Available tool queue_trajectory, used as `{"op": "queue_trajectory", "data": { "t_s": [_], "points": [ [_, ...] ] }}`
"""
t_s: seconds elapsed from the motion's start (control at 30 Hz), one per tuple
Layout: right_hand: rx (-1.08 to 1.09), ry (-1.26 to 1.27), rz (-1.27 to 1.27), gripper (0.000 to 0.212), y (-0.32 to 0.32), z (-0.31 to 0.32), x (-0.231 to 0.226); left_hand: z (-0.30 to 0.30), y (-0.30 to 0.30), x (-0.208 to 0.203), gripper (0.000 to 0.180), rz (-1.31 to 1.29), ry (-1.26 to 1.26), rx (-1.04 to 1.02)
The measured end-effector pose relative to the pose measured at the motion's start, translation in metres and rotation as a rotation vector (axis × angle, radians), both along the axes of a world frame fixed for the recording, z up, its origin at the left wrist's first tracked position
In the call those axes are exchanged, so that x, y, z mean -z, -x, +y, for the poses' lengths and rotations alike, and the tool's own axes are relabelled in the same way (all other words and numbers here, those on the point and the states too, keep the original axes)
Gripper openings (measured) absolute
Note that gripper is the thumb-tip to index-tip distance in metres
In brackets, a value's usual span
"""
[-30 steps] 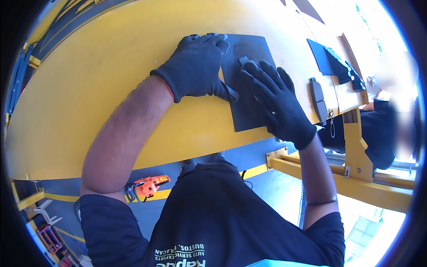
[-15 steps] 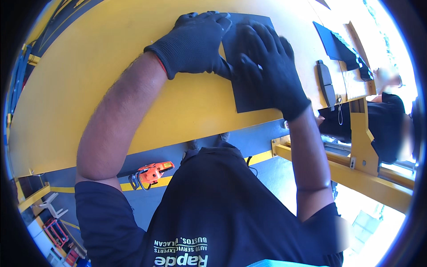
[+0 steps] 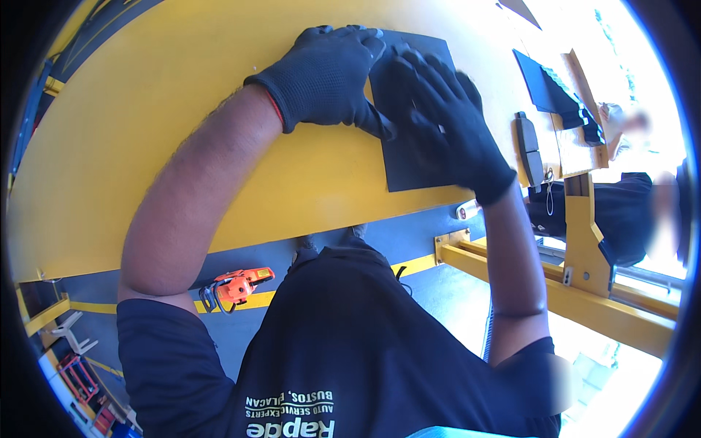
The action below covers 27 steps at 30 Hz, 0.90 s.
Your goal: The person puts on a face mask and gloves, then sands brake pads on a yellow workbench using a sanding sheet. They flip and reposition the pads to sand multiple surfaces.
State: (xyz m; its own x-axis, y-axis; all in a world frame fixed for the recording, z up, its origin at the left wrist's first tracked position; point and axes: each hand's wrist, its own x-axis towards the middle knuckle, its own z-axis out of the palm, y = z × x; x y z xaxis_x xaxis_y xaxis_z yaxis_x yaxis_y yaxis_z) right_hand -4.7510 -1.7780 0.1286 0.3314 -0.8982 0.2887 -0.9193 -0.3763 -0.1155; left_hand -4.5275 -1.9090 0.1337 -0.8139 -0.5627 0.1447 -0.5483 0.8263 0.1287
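Observation:
A dark, flat rectangular sheet [image 3: 412, 171] lies on the yellow table, close to its near edge. My left hand [image 3: 325, 77], in a black knit glove, rests at the sheet's left side, with fingers toward the far corner and thumb spread onto the sheet. On the sheet's right part lies my right hand [image 3: 449, 120], also gloved, fingers stretched out and slightly blurred. Whether anything is under its palm is hidden. To the right of that hand, a dark brake pad [image 3: 529, 150] lies on the table.
Farther right on the yellow table [image 3: 146, 146] are a dark sheet [image 3: 531, 77] and several dark pieces beside a raised edge. Another person [image 3: 621, 215] is at the right, past a yellow post [image 3: 582, 226]. An orange power tool [image 3: 237, 286] sits on the floor below.
The view has shifted slightly. My right hand has slid a little on the sheet, and my left hand keeps its place at the sheet's side.

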Motion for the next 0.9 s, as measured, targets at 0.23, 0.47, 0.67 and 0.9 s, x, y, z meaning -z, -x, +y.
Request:
{"op": "queue_trajectory", "data": {
  "t_s": [0.23,0.47,0.67,0.9],
  "points": [
    [0.026,0.040,-0.005,0.056,0.015,-0.014,-0.001,0.005,0.010,-0.007,0.130,-0.070,-0.041,-0.022],
    [0.414,0.161,0.134,0.063,-0.037,0.025,0.014,-0.001,0.005,-0.001,0.125,-0.102,-0.029,-0.021],
    [0.406,0.185,0.037,0.065,-0.012,-0.023,0.024,0.002,0.008,-0.002,0.123,-0.044,0.015,-0.015],
    [0.136,-0.001,0.014,0.064,0.003,0.024,0.000,0.006,0.007,-0.011,0.126,-0.098,-0.051,-0.016]
  ]
}}
